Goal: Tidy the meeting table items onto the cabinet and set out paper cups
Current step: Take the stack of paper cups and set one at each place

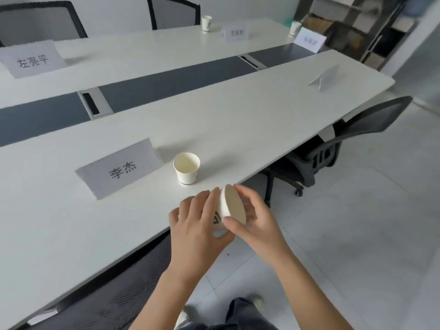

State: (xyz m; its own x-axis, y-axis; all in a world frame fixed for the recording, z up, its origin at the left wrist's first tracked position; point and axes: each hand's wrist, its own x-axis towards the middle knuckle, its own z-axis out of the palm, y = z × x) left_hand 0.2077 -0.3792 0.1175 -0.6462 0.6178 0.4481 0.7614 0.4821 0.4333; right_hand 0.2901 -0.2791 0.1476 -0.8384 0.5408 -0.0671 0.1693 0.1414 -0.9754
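Both hands hold one white paper cup lying on its side in the air, just past the near edge of the long white table. The left hand has its grip wrapped round the cup's body. The right hand has its grip closed on the cup's open rim, thumb in front and fingers behind.

Another white paper cup stands upright on the table near the hands. Just beside it, on its left, is a grey folded name card with black writing.

Two more small paper cups stand on the far side of the table, near other name cards. A black mesh office chair is tucked under the table on the right.
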